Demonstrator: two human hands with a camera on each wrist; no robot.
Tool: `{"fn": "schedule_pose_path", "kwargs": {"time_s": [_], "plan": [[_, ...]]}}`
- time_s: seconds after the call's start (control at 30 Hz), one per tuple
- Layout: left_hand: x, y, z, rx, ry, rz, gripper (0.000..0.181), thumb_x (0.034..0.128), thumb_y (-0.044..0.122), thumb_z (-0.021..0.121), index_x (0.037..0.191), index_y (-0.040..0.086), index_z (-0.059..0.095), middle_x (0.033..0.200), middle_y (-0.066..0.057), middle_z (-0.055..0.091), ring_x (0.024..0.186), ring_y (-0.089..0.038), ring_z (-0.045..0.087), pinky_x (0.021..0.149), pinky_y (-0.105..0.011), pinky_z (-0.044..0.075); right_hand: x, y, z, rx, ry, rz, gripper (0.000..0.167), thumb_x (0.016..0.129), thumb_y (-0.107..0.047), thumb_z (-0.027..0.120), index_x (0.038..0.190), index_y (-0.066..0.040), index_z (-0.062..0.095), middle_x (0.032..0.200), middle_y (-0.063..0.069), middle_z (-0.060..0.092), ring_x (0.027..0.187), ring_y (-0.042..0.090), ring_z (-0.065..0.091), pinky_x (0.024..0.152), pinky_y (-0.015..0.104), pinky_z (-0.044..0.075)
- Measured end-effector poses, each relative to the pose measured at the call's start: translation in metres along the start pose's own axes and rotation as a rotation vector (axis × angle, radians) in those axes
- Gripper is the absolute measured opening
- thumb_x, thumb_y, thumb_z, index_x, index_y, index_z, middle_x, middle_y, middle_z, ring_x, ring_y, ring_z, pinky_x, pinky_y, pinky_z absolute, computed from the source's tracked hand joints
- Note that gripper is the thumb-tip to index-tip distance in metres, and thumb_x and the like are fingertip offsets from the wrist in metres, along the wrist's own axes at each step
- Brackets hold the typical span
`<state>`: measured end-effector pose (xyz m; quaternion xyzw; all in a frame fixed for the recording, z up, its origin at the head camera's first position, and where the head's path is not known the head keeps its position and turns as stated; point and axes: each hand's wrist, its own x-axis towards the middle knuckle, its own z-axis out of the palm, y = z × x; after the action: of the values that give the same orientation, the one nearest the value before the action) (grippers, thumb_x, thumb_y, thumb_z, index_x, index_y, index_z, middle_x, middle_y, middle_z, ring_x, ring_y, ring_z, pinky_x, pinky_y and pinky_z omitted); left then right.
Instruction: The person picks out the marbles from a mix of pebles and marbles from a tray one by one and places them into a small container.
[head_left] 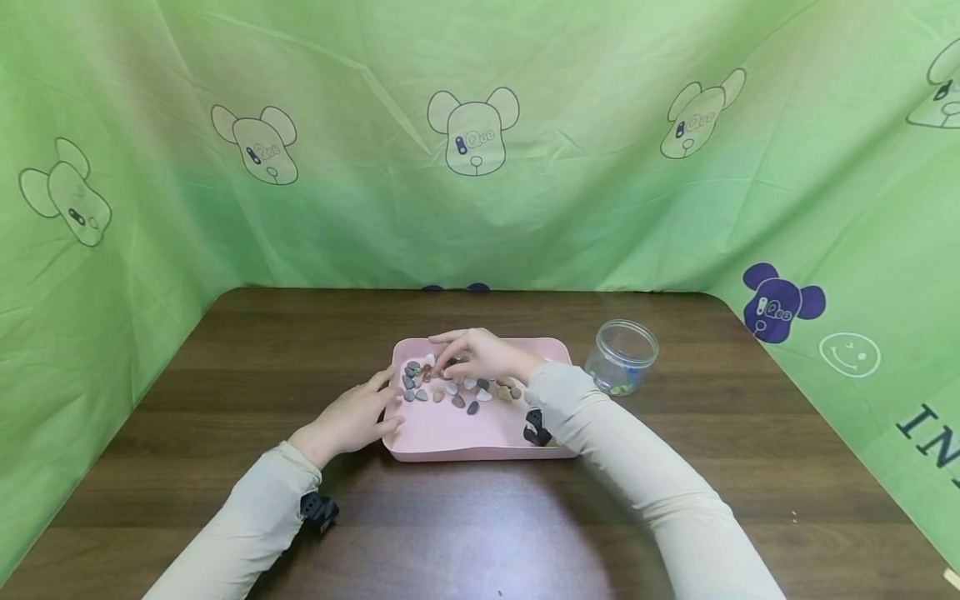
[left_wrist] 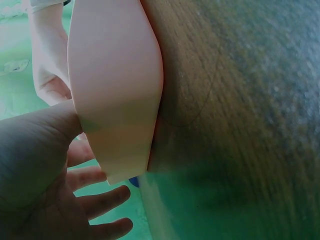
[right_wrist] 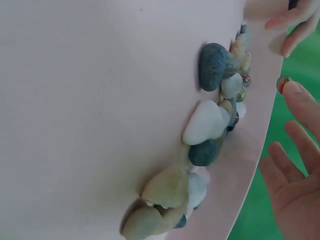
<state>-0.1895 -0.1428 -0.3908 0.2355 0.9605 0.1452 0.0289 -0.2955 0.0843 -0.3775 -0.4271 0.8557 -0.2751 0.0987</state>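
A pink tray (head_left: 465, 433) holds a band of grey, white and tan pebbles (head_left: 458, 402) with a few shiny marbles (right_wrist: 245, 78) among them. My right hand (head_left: 480, 354) is above the pebbles toward the tray's back left. In the right wrist view it pinches a reddish marble (right_wrist: 283, 83) at the thumb tip; the other fingertip on it is hidden. At the tray's left rim, my left hand (head_left: 356, 421) rests with fingers spread and fairly straight. The left wrist view shows its thumb reaching over the tray wall (left_wrist: 117, 65).
Right of the tray stands a clear round jar (head_left: 622, 358), lidless, with some green and blue pieces at its bottom. The brown wooden table (head_left: 465, 525) meets a green printed cloth (head_left: 480, 225) at the back and sides.
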Motion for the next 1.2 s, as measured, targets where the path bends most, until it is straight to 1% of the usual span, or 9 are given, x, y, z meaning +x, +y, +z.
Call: {"fn": "schedule_pose_path", "kwargs": {"time_s": [0.1, 0.23, 0.4, 0.53, 0.7, 0.9, 1.1, 1.2], "plan": [[0.0, 0.0, 0.0, -0.001, 0.002, 0.001, 0.046, 0.0888, 0.025, 0.06, 0.124, -0.004, 0.056, 0.146, -0.027, 0.034, 0.116, -0.046, 0.053, 0.099, -0.053, 0.042, -0.002, 0.0, -0.004, -0.033, 0.011, -0.032, 0.013, 0.084, -0.012, 0.067, 0.094, -0.009, 0.074, 0.139, 0.013, 0.051, 0.129, 0.029, 0.048, 0.102, 0.036, 0.044], [0.0, 0.0, 0.001, -0.002, 0.007, 0.005, 0.046, 0.0888, 0.025, 0.061, 0.123, -0.005, 0.056, 0.146, -0.027, 0.034, 0.116, -0.046, 0.053, 0.099, -0.053, 0.042, -0.006, -0.001, -0.009, -0.036, 0.027, -0.058, 0.012, 0.083, -0.012, 0.068, 0.093, -0.009, 0.074, 0.137, 0.016, 0.051, 0.128, 0.031, 0.048, 0.105, 0.04, 0.042], [0.0, 0.0, 0.001, -0.005, 0.006, 0.004, 0.045, 0.0888, 0.025, 0.061, 0.123, -0.004, 0.056, 0.146, -0.027, 0.033, 0.117, -0.046, 0.052, 0.1, -0.053, 0.042, -0.011, 0.0, -0.014, -0.04, 0.034, -0.067, 0.013, 0.084, -0.014, 0.067, 0.095, -0.01, 0.074, 0.138, 0.017, 0.05, 0.13, 0.032, 0.046, 0.108, 0.043, 0.037], [0.0, 0.0, 0.001, -0.006, 0.006, 0.003, 0.044, 0.0886, 0.025, 0.061, 0.123, -0.004, 0.057, 0.146, -0.027, 0.033, 0.117, -0.045, 0.053, 0.099, -0.053, 0.042, -0.014, 0.001, -0.019, -0.035, 0.038, -0.077, 0.014, 0.085, -0.013, 0.066, 0.097, -0.008, 0.073, 0.139, 0.018, 0.049, 0.132, 0.032, 0.044, 0.11, 0.045, 0.035], [0.0, 0.0, 0.001, -0.006, 0.006, 0.003, 0.044, 0.0884, 0.025, 0.061, 0.122, -0.003, 0.057, 0.146, -0.027, 0.033, 0.116, -0.045, 0.053, 0.099, -0.053, 0.042, -0.019, -0.001, -0.025, -0.038, 0.051, -0.066, 0.015, 0.084, -0.012, 0.067, 0.097, -0.007, 0.073, 0.139, 0.017, 0.049, 0.132, 0.032, 0.044, 0.11, 0.045, 0.033], [0.0, 0.0, 0.0, -0.005, 0.003, 0.001, 0.043, 0.0886, 0.025, 0.061, 0.122, -0.003, 0.057, 0.146, -0.026, 0.033, 0.117, -0.045, 0.053, 0.099, -0.053, 0.042, -0.025, -0.003, -0.032, -0.035, 0.064, -0.054, 0.014, 0.084, -0.013, 0.067, 0.096, -0.009, 0.073, 0.14, 0.015, 0.048, 0.132, 0.033, 0.043, 0.11, 0.045, 0.034], [-0.001, 0.001, 0.0, -0.011, 0.008, 0.0, 0.043, 0.0884, 0.024, 0.061, 0.122, -0.002, 0.057, 0.146, -0.026, 0.033, 0.117, -0.045, 0.052, 0.099, -0.053, 0.041, -0.03, -0.001, -0.038, -0.019, 0.082, -0.059, 0.016, 0.084, -0.012, 0.067, 0.099, -0.006, 0.072, 0.141, 0.016, 0.047, 0.132, 0.033, 0.044, 0.109, 0.046, 0.035], [-0.001, 0.001, 0.0, -0.01, 0.009, 0.002, 0.043, 0.0885, 0.024, 0.061, 0.122, -0.002, 0.057, 0.146, -0.026, 0.033, 0.117, -0.045, 0.052, 0.099, -0.053, 0.041, -0.032, 0.0, -0.041, -0.023, 0.085, -0.062, 0.016, 0.085, -0.012, 0.066, 0.099, -0.006, 0.072, 0.142, 0.017, 0.046, 0.132, 0.033, 0.043, 0.109, 0.047, 0.035]]}}
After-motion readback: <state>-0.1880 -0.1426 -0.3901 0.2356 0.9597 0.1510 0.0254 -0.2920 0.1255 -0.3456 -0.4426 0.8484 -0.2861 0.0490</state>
